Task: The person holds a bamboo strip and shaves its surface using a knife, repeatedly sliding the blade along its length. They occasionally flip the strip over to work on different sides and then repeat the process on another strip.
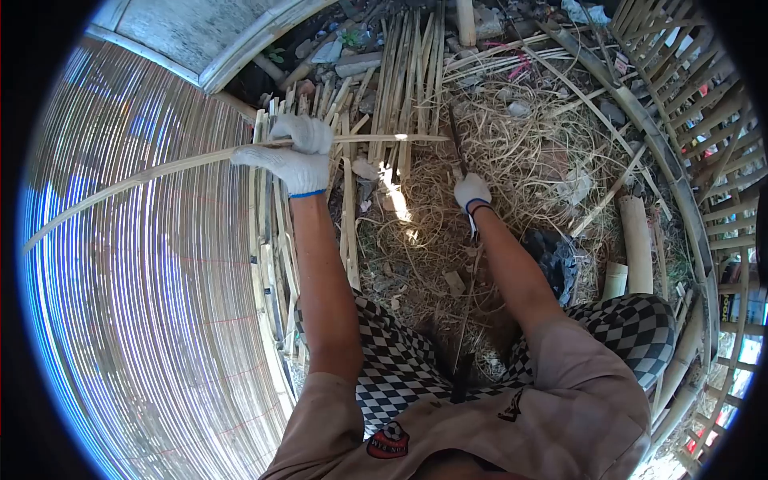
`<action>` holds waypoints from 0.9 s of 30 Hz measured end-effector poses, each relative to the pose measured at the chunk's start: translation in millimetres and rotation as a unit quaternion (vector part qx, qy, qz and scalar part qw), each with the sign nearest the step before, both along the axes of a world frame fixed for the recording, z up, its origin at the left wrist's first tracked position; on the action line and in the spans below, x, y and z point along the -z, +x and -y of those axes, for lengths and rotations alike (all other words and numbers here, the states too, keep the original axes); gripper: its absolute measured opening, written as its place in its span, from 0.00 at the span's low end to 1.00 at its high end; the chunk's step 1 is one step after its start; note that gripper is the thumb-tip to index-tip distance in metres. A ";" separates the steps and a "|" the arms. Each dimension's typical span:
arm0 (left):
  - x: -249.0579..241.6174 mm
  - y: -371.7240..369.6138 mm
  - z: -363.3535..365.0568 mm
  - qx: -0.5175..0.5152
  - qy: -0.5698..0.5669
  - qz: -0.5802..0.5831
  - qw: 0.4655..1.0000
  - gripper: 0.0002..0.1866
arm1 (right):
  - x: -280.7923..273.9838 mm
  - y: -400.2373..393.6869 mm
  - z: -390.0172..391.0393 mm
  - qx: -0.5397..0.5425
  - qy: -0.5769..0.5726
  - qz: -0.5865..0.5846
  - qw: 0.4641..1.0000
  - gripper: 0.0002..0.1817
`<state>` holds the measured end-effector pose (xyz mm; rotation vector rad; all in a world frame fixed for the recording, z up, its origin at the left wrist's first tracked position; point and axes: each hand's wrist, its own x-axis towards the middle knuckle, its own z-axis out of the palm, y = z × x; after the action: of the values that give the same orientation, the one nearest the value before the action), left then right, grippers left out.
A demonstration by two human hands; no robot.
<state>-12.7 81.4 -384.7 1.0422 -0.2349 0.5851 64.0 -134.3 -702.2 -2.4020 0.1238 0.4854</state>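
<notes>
My left hand, in a white glove with a blue cuff, is closed around a long, thin bamboo strip. One end of the strip bends down to the far left; the other reaches right to a knife blade. My right hand, also gloved in white, is wrapped round the knife's handle, which its fingers mostly hide. The blade points away from me, and the strip's right end lies at or very near it; contact cannot be made out.
A slatted bamboo screen stands at left. Split bamboo sticks lie ahead, with curly shavings over the ground at right. A black plastic bag and bamboo pieces lie near my right knee. A bamboo lattice curves along the right.
</notes>
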 end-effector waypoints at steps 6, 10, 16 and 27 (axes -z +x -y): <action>-75.0 -59.6 -17.6 -0.118 -0.016 -0.015 0.993 0.42 | -56.5 -16.6 19.2 -0.035 -0.036 -0.048 0.998 0.29; -113.4 -109.8 -31.2 -0.234 -0.007 0.012 0.972 0.34 | -132.8 -51.8 11.1 -0.195 -0.116 0.096 0.969 0.54; -115.1 -141.6 -56.1 -0.075 -0.040 0.060 0.995 0.30 | -225.5 -103.8 -12.5 -0.492 -0.004 0.038 0.870 0.57; -86.9 -83.6 14.6 0.008 -0.174 0.060 0.983 0.20 | -228.0 -179.4 74.2 -0.382 -0.127 -0.010 0.915 0.20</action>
<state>-96.3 66.9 -297.8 0.6667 -0.2363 0.6492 -115.4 -208.5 -474.1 -2.6377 -0.8216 0.8841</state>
